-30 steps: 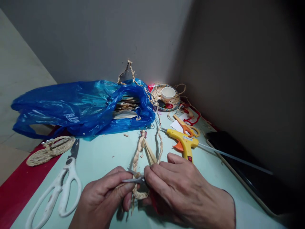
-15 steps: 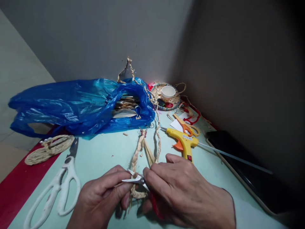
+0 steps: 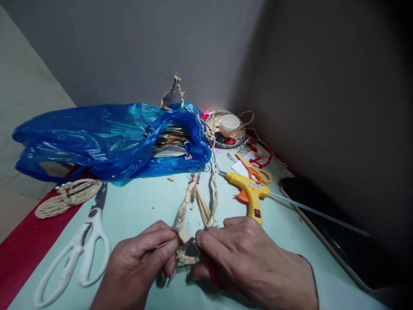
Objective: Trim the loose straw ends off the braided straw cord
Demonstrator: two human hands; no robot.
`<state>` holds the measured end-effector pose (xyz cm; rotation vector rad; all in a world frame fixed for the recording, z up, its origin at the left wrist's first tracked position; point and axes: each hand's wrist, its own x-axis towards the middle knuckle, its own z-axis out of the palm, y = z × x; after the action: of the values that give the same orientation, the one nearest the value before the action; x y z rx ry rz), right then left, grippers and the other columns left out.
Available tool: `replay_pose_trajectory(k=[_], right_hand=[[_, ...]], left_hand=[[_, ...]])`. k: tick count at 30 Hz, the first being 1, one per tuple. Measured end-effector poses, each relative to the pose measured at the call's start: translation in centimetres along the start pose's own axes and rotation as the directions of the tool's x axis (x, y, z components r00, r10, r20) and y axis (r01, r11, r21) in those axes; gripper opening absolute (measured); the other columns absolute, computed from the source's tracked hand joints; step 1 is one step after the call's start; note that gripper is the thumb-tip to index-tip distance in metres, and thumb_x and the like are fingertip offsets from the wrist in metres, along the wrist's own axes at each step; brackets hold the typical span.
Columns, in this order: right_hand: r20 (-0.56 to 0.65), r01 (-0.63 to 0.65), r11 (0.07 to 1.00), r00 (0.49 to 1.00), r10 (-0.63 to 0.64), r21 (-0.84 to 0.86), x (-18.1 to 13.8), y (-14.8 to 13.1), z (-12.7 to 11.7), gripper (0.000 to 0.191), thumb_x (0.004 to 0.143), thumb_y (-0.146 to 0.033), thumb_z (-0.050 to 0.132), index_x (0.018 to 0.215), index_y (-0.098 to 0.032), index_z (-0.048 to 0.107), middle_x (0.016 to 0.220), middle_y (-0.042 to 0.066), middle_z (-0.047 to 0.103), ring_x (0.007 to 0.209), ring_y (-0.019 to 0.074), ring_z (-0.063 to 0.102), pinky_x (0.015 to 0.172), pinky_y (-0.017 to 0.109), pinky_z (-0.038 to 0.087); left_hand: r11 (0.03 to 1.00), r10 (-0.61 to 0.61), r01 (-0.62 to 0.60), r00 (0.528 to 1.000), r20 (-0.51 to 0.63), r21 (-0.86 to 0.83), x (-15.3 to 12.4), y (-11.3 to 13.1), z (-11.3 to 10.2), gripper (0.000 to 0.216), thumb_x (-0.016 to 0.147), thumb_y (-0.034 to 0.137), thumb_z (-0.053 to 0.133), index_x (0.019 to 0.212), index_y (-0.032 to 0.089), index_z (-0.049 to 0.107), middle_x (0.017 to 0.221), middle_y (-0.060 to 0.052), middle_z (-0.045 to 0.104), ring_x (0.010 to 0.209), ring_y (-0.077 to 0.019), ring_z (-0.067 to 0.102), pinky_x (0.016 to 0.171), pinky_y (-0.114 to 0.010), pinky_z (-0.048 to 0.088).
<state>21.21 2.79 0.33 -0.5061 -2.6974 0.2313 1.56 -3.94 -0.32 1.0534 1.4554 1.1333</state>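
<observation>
My left hand (image 3: 138,262) is closed, pinching the near end of a pale braided straw cord (image 3: 183,211) on the light green table. My right hand (image 3: 254,262) is closed on small scissors (image 3: 193,248) with a red handle. Only a dark bit of the blades shows, right against the braid between my two hands. The braid runs away from me to a small clip, with loose straw strips beside it. A second, thinner braid lies just to its right.
Large white scissors (image 3: 80,254) lie at the left, beside a woven straw coil (image 3: 67,198). A blue plastic bag (image 3: 106,137) of straw sits behind. A yellow glue gun (image 3: 250,191), orange scissors (image 3: 254,170), a white cup (image 3: 229,122) and a dark tablet (image 3: 338,232) are at the right.
The small scissors' blades, earlier sticking out to the left across the braid, are now almost hidden between my hands. My hands have drawn closer together.
</observation>
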Motion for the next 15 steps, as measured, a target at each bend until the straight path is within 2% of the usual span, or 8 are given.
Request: replay_pose_trajectory(k=[3,6,8,11,15], right_hand=[[0.007,-0.046,0.995,0.999,0.045,0.092,0.1,0.4,0.0,0.024,0.097,-0.039,0.052,0.086,-0.018,0.054,0.072,-0.004,0.057,0.054,0.0121,0.040,0.057,0.028,0.027],[0.018,-0.183,0.954,0.983,0.184,0.239,0.2,0.8,-0.1,0.029,0.094,-0.046,0.056,0.087,-0.018,0.056,0.071,-0.003,0.057,0.058,0.0117,0.045,0.058,0.027,0.028],[0.080,-0.274,0.919,0.962,0.262,0.285,0.3,1.1,-0.2,0.030,0.091,-0.048,0.059,0.086,-0.019,0.057,0.068,-0.004,0.055,0.059,0.0113,0.047,0.057,0.026,0.028],[0.189,-0.336,0.896,0.938,0.290,0.289,0.4,1.2,-0.4,0.027,0.087,-0.045,0.065,0.081,-0.020,0.056,0.067,-0.004,0.054,0.061,0.0109,0.047,0.057,0.025,0.028],[0.187,-0.380,0.868,0.923,0.336,0.320,0.6,1.0,-0.5,0.021,0.085,-0.032,0.063,0.075,-0.020,0.050,0.066,-0.005,0.051,0.059,0.0092,0.042,0.056,0.023,0.028]], left_hand=[[0.998,-0.033,0.033,0.999,0.006,-0.060,0.0,0.0,-0.1,0.023,0.080,0.034,0.070,0.061,0.022,0.071,0.060,0.002,0.055,0.062,-0.0150,0.053,0.057,-0.022,0.044],[0.989,-0.091,0.090,0.996,0.002,-0.118,0.2,0.1,-0.2,0.016,0.078,0.039,0.073,0.075,0.023,0.074,0.066,0.002,0.059,0.063,-0.0139,0.052,0.059,-0.022,0.044],[0.975,-0.144,0.144,0.989,0.012,-0.166,0.3,0.3,-0.3,0.019,0.076,0.041,0.076,0.082,0.023,0.076,0.073,0.000,0.063,0.062,-0.0125,0.050,0.059,-0.021,0.044],[0.943,-0.190,0.180,0.982,-0.007,-0.280,0.7,0.7,-0.4,0.021,0.071,0.039,0.081,0.083,0.022,0.077,0.075,0.000,0.066,0.064,-0.0120,0.049,0.061,-0.020,0.045],[0.913,-0.179,0.164,0.984,-0.005,-0.372,1.1,1.3,-0.3,0.020,0.072,0.036,0.081,0.085,0.021,0.077,0.080,0.000,0.068,0.069,-0.0124,0.051,0.063,-0.019,0.045]])
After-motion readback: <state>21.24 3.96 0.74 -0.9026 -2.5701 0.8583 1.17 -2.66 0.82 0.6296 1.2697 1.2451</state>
